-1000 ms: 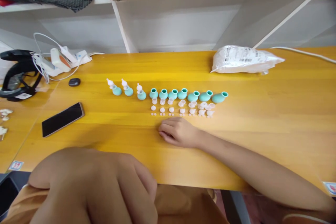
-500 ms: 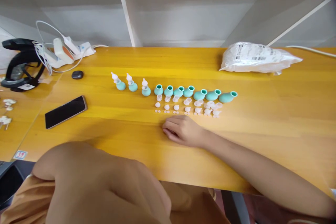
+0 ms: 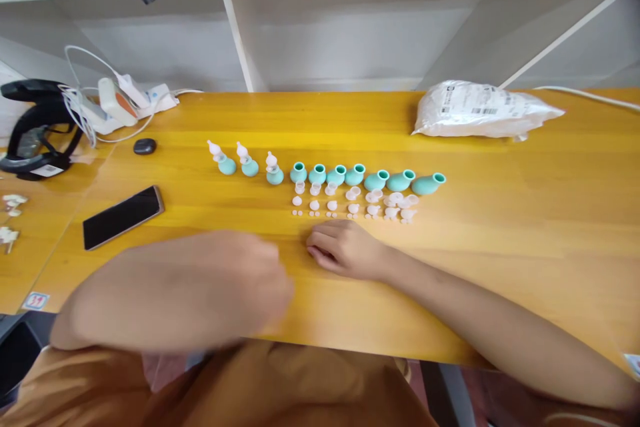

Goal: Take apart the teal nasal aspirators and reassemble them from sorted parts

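My right hand (image 3: 337, 245) rests on the table (image 3: 500, 247) with its fingers curled closed; nothing shows in it. Just beyond it lie rows of small clear-white plastic parts: cup-shaped pieces (image 3: 353, 193), small domed tips (image 3: 353, 209) and tiny discs (image 3: 331, 215). Behind these stands a row of teal, open-necked squeeze bulbs (image 3: 355, 175), the right ones leaning. To their left stand three bulbs (image 3: 275, 175) topped with white tips (image 3: 271, 160). My left hand (image 3: 250, 280) is over the near side of the table, blurred by motion, so its fingers cannot be made out.
A black phone (image 3: 123, 217) and a small black case (image 3: 145, 146) lie at left. Farther left are a power strip with cables (image 3: 120, 107), a black headset-like object (image 3: 40, 127) and small white parts (image 3: 9, 235). A white plastic package (image 3: 483, 110) lies at the back right.
My left arm and hand have swung up from near my body to over the table's near edge. My right hand stays put. The view has shifted slightly.
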Motion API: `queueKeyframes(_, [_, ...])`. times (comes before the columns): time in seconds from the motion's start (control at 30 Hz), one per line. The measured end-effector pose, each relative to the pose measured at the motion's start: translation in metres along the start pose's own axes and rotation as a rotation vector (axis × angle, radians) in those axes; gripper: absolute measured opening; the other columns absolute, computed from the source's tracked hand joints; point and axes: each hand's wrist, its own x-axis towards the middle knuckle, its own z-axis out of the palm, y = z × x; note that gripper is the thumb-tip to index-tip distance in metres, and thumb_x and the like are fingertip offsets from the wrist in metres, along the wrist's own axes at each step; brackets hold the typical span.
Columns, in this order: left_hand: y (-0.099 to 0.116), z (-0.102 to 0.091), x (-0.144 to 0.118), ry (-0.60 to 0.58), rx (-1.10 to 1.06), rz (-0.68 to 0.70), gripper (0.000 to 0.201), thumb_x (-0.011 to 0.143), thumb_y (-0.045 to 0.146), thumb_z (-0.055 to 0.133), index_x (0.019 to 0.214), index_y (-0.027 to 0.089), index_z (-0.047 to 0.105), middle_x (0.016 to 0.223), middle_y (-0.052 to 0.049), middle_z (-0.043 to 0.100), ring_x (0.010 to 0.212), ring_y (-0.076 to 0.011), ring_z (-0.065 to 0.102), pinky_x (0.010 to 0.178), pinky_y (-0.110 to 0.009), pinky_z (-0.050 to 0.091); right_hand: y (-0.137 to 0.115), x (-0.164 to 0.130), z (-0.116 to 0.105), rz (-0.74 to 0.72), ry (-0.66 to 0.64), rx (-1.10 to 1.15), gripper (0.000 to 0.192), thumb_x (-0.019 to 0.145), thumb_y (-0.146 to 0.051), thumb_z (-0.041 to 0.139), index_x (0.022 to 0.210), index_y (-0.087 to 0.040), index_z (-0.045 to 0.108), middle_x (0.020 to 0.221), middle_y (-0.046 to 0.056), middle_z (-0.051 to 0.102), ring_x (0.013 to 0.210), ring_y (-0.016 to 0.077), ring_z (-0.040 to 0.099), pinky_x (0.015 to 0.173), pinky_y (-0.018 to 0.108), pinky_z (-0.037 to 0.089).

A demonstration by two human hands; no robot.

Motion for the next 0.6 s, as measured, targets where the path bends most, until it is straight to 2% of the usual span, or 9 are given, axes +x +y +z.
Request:
queueKeyframes(0.03, [-0.001,-0.002,0.012,0.01,0.056,-0.009,0.024,0.104,0.028,0.054,0.101,0.027,0.078,0.102,-0.008,0.079,0.094,-0.0275,0.071,0.092,-0.042,0.058,0.0,0.0,0.0,0.002,0.001,0.0,0.021,0.115,-0.022,0.049,0.103,-0.02,0.066,0.089,0.005,0.073,0.074,0.0185,0.06,0.073,0.032,0.042])
queueKeyframes(0.07, [-0.004,-0.003,0.027,0.059,0.221,-0.038,0.031,0.104,0.016,0.044,0.105,0.021,0.075,0.099,-0.01,0.078,0.089,-0.0281,0.071,0.087,-0.043,0.057,-0.001,0.0,0.0,0.007,0.002,0.0,0.02,0.115,-0.022,0.049,0.103,-0.02,0.066,0.089,0.005,0.073,0.075,0.0185,0.061,0.073,0.032,0.043])
queueKeyframes(0.1, [-0.008,-0.002,0.043,0.057,0.347,-0.1,0.032,0.108,0.014,0.041,0.114,0.017,0.072,0.104,-0.012,0.077,0.091,-0.0285,0.072,0.088,-0.043,0.057,-0.001,0.0,0.0,0.011,0.002,0.001,0.02,0.114,-0.021,0.05,0.103,-0.02,0.066,0.089,0.005,0.073,0.075,0.0186,0.061,0.073,0.032,0.043])
queueKeyframes(0.17, [-0.018,0.003,0.073,0.087,0.455,-0.171,0.027,0.112,0.02,0.045,0.122,0.011,0.068,0.106,-0.016,0.077,0.089,-0.0309,0.075,0.081,-0.041,0.057,-0.001,0.0,0.0,0.015,0.003,0.002,0.02,0.113,-0.02,0.05,0.101,-0.021,0.066,0.088,0.004,0.073,0.075,0.0185,0.062,0.073,0.032,0.043])
queueKeyframes(0.2, [-0.023,0.007,0.086,0.13,0.459,-0.194,0.027,0.114,0.026,0.048,0.124,0.009,0.067,0.108,-0.018,0.077,0.091,-0.032,0.076,0.079,-0.04,0.057,-0.001,0.0,0.0,0.015,0.005,0.003,0.02,0.113,-0.019,0.051,0.101,-0.021,0.066,0.088,0.004,0.073,0.074,0.0185,0.062,0.073,0.032,0.043])
queueKeyframes(0.27, [-0.03,0.018,0.102,0.144,0.42,-0.217,0.03,0.115,0.035,0.054,0.121,0.009,0.068,0.103,-0.018,0.078,0.09,-0.0328,0.077,0.076,-0.038,0.057,-0.001,0.0,0.0,0.01,0.005,0.006,0.02,0.113,-0.019,0.051,0.1,-0.021,0.066,0.088,0.004,0.073,0.074,0.0185,0.062,0.073,0.032,0.044])
queueKeyframes(0.43, [-0.033,0.037,0.117,0.185,0.365,-0.266,0.029,0.113,0.034,0.059,0.123,0.008,0.068,0.101,-0.02,0.08,0.093,-0.0348,0.08,0.077,-0.039,0.058,-0.001,0.0,0.0,0.005,0.014,0.006,0.019,0.113,-0.019,0.051,0.101,-0.021,0.066,0.088,0.004,0.073,0.074,0.0186,0.062,0.074,0.032,0.045])
queueKeyframes(0.6, [-0.034,0.043,0.122,0.183,0.385,-0.235,0.026,0.116,0.022,0.047,0.122,0.008,0.067,0.104,-0.019,0.08,0.092,-0.0334,0.08,0.078,-0.04,0.059,-0.001,-0.002,-0.001,-0.005,0.065,0.041,0.017,0.112,-0.018,0.052,0.101,-0.022,0.064,0.087,0.004,0.073,0.073,0.0181,0.063,0.071,0.031,0.046])
